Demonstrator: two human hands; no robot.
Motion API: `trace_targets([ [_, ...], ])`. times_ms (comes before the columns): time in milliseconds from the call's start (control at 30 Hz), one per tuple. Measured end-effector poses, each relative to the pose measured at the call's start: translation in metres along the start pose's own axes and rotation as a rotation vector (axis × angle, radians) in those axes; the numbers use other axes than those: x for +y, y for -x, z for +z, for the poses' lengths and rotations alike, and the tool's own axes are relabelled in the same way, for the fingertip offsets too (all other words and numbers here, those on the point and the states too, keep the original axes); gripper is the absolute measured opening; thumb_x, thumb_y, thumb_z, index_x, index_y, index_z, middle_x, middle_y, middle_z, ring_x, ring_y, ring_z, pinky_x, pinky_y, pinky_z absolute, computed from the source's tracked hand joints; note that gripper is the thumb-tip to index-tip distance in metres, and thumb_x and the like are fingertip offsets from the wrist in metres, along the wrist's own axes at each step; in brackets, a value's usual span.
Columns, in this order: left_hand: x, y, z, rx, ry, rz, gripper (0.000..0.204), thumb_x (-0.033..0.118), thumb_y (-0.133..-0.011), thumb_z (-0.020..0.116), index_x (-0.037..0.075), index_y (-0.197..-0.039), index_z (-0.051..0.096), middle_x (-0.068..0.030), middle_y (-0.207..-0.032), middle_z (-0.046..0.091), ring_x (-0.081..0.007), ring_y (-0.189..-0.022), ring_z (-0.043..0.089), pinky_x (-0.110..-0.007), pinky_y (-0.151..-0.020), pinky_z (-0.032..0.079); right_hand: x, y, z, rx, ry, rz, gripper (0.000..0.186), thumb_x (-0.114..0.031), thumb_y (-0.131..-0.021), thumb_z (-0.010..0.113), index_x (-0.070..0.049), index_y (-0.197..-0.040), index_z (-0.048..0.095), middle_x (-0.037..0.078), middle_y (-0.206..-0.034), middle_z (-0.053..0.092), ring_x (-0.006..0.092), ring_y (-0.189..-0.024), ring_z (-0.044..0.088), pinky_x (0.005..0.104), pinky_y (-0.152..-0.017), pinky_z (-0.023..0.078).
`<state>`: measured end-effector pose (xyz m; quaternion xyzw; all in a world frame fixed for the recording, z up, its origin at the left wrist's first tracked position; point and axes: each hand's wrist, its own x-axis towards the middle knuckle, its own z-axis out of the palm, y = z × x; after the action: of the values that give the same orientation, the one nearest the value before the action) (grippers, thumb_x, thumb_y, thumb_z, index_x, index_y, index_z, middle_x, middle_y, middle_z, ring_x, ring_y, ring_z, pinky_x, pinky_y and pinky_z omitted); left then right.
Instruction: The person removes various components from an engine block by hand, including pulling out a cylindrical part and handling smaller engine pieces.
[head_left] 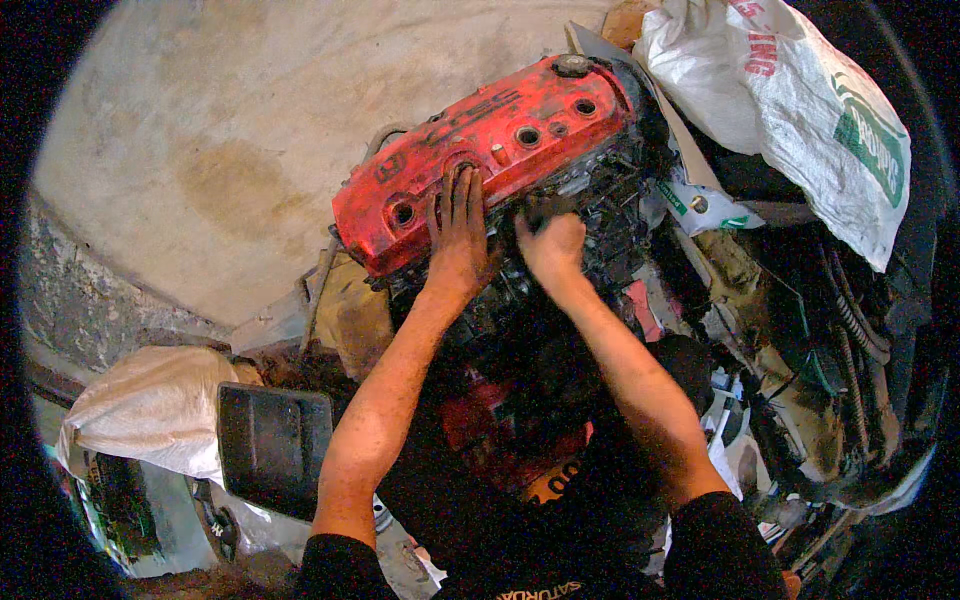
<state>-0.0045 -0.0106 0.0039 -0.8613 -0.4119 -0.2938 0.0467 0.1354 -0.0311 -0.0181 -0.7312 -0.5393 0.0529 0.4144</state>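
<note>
A red valve cover (430,150), smudged with black grime and pierced by round holes, lies on a dark, dirty engine (610,200). My left hand (458,230) rests on the cover with its fingers stretched out, the tips near one of the holes. Just to its right, my right hand (550,240) is closed at the engine below the cover's lower edge; its fingertips are in dark shadow, so what they hold cannot be made out.
A white woven sack (800,120) lies at upper right, above metal parts and hoses (840,350). At lower left are a black tray (272,440) and a pale covered bundle (140,405). A stained concrete surface (200,120) spreads behind the engine.
</note>
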Motion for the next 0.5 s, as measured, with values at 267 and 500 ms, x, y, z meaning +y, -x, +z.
trace_targets([
  [267, -0.009, -0.010, -0.009, 0.041, 0.039, -0.020, 0.095, 0.026, -0.068, 0.073, 0.006, -0.142, 0.017, -0.0157, -0.147, 0.017, -0.0339, -0.135, 0.017, -0.053, -0.107, 0.014, 0.016, 0.002, 0.008, 0.230, -0.180, -0.171, 0.031, -0.020, -0.073, 0.070, 0.001, -0.093, 0.061, 0.020, -0.095, 0.064, 0.0385, -0.085, 0.061, 0.0435, -0.079, 0.048],
  [500, -0.031, -0.012, 0.000, 0.117, -0.035, -0.113, 0.099, 0.036, -0.067, 0.074, 0.002, -0.140, 0.018, -0.0168, -0.147, 0.018, -0.0337, -0.135, 0.018, -0.054, -0.107, 0.014, 0.019, 0.009, 0.011, 0.287, 0.024, -0.273, 0.031, -0.014, -0.073, 0.072, -0.001, -0.099, 0.061, 0.014, -0.093, 0.066, 0.0283, -0.089, 0.063, 0.0361, -0.080, 0.046],
])
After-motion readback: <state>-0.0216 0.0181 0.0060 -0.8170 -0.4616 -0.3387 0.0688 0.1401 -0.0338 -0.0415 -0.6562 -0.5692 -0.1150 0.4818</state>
